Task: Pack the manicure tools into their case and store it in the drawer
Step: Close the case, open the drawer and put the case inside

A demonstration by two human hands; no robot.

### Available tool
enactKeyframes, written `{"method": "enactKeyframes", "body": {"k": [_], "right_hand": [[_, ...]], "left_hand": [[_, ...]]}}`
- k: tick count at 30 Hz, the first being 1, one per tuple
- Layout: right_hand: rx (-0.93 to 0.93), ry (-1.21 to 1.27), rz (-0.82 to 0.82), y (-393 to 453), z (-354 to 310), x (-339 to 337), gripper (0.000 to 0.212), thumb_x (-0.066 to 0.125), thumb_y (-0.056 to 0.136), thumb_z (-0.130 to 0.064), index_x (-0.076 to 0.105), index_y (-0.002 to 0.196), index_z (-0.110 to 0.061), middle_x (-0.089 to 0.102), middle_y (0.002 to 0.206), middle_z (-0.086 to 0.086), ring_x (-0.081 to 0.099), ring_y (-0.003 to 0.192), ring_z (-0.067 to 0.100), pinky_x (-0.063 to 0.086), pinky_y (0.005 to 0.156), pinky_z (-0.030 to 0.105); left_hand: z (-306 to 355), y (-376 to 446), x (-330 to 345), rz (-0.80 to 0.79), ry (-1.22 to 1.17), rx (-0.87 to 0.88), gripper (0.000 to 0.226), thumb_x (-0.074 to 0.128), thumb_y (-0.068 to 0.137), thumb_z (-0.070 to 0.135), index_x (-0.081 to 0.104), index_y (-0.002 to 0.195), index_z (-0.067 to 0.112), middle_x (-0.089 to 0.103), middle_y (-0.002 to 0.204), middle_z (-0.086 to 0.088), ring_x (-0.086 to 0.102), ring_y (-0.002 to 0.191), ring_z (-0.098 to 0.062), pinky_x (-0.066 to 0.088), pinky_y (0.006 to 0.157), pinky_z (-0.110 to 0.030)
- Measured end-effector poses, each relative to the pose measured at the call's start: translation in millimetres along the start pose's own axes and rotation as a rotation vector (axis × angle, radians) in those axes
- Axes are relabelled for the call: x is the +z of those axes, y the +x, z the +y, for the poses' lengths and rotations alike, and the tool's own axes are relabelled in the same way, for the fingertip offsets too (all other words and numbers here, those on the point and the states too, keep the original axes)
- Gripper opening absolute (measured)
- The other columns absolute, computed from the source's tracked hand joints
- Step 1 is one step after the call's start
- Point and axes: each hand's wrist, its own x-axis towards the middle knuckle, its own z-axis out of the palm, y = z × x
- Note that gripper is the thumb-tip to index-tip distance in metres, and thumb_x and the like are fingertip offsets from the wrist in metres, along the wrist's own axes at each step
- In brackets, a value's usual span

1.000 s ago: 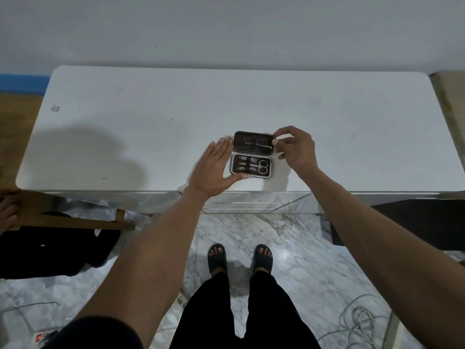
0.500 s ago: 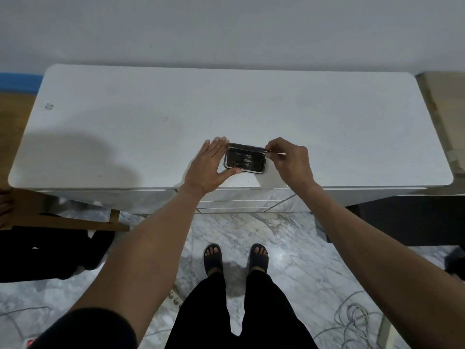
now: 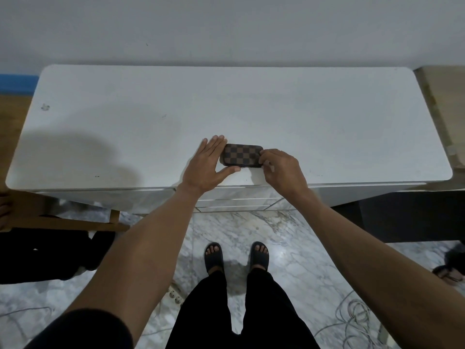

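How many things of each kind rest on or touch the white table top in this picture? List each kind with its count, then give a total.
Checkered case, closed: 1
Hands touching the case: 2, the left hand and the right hand
Small scrap near the far left corner of the table top: 1
Total: 4

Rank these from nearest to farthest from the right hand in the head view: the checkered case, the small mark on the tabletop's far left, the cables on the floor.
1. Checkered case: touching the right hand, just to its left on the tabletop.
2. Cables: on the floor, lower right.
3. Small mark: far left of the tabletop.
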Motion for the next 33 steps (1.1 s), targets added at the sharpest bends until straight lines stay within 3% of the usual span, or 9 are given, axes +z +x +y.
{"method": "enactKeyframes", "body": {"k": [8,12,22,25,28,33], "right_hand": [[0.09,0.037,-0.029,14.0,-11.3,-1.1,0.042,0.071,0.084,-0.033,0.066,0.121,-0.014,0.069,0.117,0.0,0.064,0.102,0.024,0.053,0.084,0.036],[0.079,-0.035,-0.057,15.2,-12.1,8.1,0.037,0.067,0.087,-0.035,0.065,0.119,-0.017,0.066,0.111,-0.01,0.061,0.092,0.021,0.046,0.068,0.028],[0.109,-0.123,-0.138,13.2,-16.3,10.0,0.038,0.063,0.091,-0.035,0.061,0.124,-0.016,0.063,0.12,-0.008,0.058,0.1,0.026,0.048,0.068,0.032],[0.124,-0.15,-0.18,14.7,-22.5,3.5,0.043,0.062,0.092,-0.036,0.058,0.13,-0.017,0.06,0.13,-0.005,0.057,0.114,0.025,0.052,0.077,0.035],[0.141,-0.192,-0.177,7.0,-30.1,-5.9,0.052,0.06,0.094,-0.04,0.05,0.138,-0.014,0.054,0.14,0.001,0.047,0.133,0.022,0.049,0.095,0.039],[0.183,-0.224,-0.198,-34.6,-30.7,-7.9,0.062,0.048,0.099,-0.046,0.035,0.15,-0.013,0.04,0.155,0.005,0.032,0.145,0.019,0.038,0.111,0.038]], "left_hand": [[0.6,-0.6,1.1,0.061,0.027,0.065,0.079,0.042,0.104,0.066,0.04,0.161,0.01,0.043,0.165,-0.012,0.035,0.157,-0.026,0.02,0.132,-0.045],[-0.2,0.4,2.7,0.081,0.044,0.093,0.067,0.047,0.105,0.059,0.048,0.158,0.017,0.048,0.161,-0.016,0.039,0.154,-0.03,0.023,0.131,-0.048],[-2.8,0.9,6.9,0.059,0.052,0.075,0.071,0.047,0.104,0.061,0.05,0.156,0.013,0.049,0.16,-0.016,0.04,0.154,-0.031,0.027,0.129,-0.051],[-2.0,-1.7,2.5,0.007,0.041,0.06,0.08,0.043,0.104,0.064,0.042,0.159,0.006,0.042,0.165,-0.016,0.033,0.157,-0.03,0.024,0.13,-0.052],[6.3,-15.5,-1.9,-0.019,-0.021,0.01,0.089,0.039,0.103,0.066,0.034,0.161,-0.002,0.032,0.169,-0.018,0.024,0.16,-0.03,0.016,0.133,-0.046],[8.1,-71.9,2.2,0.072,0.038,0.088,0.078,0.033,0.11,0.058,0.042,0.155,-0.005,0.042,0.162,-0.023,0.037,0.154,-0.036,0.03,0.127,-0.053]]}}
